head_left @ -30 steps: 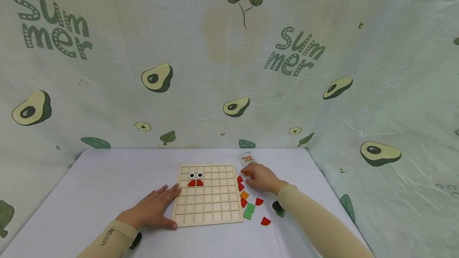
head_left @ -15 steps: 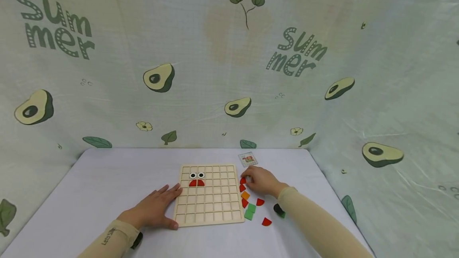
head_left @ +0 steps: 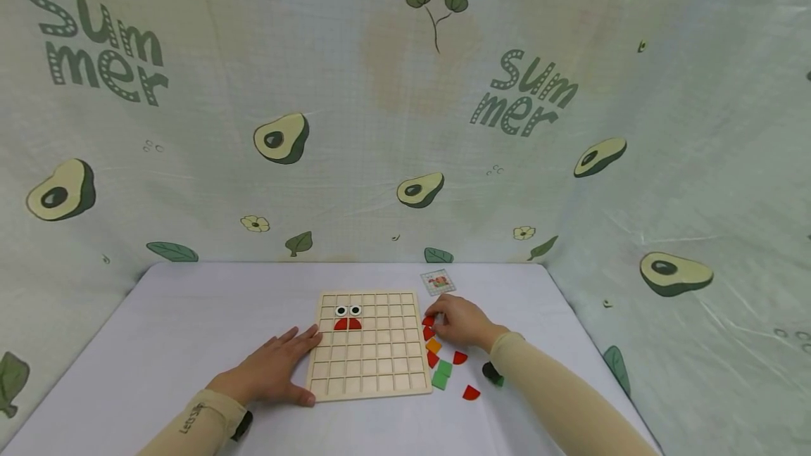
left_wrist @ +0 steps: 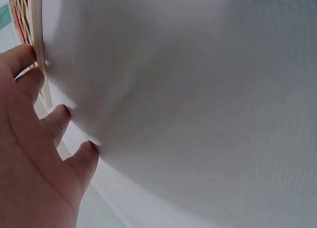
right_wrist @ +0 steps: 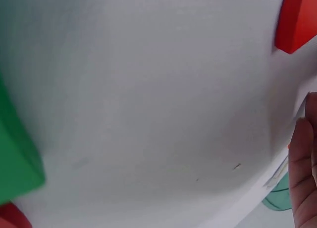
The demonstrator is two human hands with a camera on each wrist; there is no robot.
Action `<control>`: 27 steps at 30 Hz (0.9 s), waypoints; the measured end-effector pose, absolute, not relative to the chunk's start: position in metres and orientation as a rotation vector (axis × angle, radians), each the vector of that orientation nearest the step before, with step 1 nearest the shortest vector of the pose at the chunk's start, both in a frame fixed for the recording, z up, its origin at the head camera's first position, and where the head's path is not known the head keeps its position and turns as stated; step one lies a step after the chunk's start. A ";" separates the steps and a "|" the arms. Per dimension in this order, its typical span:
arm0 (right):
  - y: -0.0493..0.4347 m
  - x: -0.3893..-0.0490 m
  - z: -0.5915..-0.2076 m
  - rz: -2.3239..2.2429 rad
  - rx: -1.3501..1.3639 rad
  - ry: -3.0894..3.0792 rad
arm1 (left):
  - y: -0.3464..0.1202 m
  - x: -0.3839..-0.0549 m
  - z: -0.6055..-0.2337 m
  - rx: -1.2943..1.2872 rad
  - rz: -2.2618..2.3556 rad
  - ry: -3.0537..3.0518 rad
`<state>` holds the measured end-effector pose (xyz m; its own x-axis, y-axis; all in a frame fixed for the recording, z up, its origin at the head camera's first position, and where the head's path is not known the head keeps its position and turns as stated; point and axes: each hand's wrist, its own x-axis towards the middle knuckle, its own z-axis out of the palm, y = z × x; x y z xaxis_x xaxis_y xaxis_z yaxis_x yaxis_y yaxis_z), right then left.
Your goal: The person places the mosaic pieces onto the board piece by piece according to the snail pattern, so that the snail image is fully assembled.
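My left hand [head_left: 275, 364] lies spread at the left edge of the wooden grid board [head_left: 374, 385], fingertips and thumb touching its frame. In the left wrist view, the fingers [left_wrist: 54, 121] stretch past the board's edge. On the board sit two round eye tiles [head_left: 348, 310] with two red quarter-circle tiles [head_left: 348, 324] directly below. Just off the board's right edge, my right hand [head_left: 467, 322] has thumb and index finger around a red quarter-circle piece [head_left: 428, 320]. The right wrist view shows only part of its fingers [right_wrist: 300, 163]; their tips are cut off.
Beside the board lie an orange square [head_left: 434, 345], green squares [head_left: 440, 378] and several red pieces, one [head_left: 471, 393] nearer me. A picture card [head_left: 438, 281] lies beyond the right hand. Another green piece [head_left: 500, 381] is partly hidden by the right wrist's black camera.
My right hand has moved slightly nearer, and the orange piece at its fingertips is no longer visible there. A red piece between thumb and index has shifted a little. The left hand stays put.
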<state>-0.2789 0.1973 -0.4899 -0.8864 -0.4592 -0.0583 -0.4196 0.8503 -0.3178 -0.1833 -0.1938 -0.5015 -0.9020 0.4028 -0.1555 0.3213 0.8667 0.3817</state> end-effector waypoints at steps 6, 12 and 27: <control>0.196 -0.279 -0.492 -0.451 -0.693 2.900 | -0.194 -0.183 -0.503 0.552 0.514 2.812; 0.201 -0.281 -0.492 -0.445 -0.728 2.917 | -0.193 -0.182 -0.502 0.555 0.520 2.805; 0.222 -0.280 -0.483 -0.478 -0.618 2.953 | -0.194 -0.182 -0.498 0.538 0.528 2.804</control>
